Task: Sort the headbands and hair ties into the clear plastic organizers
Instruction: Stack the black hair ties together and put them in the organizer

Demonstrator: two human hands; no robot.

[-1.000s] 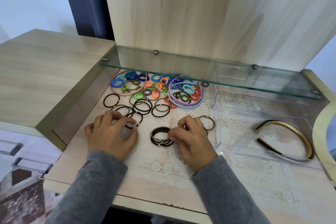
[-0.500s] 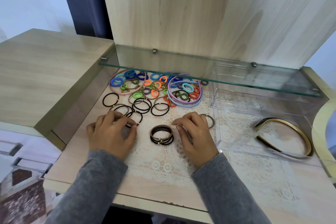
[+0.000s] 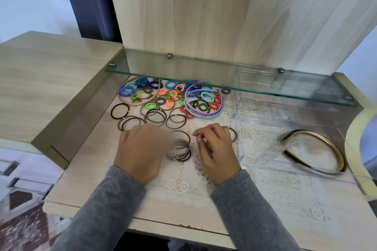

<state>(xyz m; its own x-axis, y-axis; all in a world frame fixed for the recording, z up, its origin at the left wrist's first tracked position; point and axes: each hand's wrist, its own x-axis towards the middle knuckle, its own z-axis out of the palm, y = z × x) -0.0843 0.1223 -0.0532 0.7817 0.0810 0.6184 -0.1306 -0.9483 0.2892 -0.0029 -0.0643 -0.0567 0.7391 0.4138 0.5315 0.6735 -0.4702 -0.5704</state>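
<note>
As if to load them all together, piling ties just left of the organizer: left hand blurred, grip untellable, right hand loosely curled, seemingly empty.

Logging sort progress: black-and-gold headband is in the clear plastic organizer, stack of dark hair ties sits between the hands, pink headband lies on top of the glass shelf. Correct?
Not quite. The pink headband lies on the lace-covered table under the glass shelf, among the colourful hair ties, not on top of it; the head view shows this. The rest holds.
</note>
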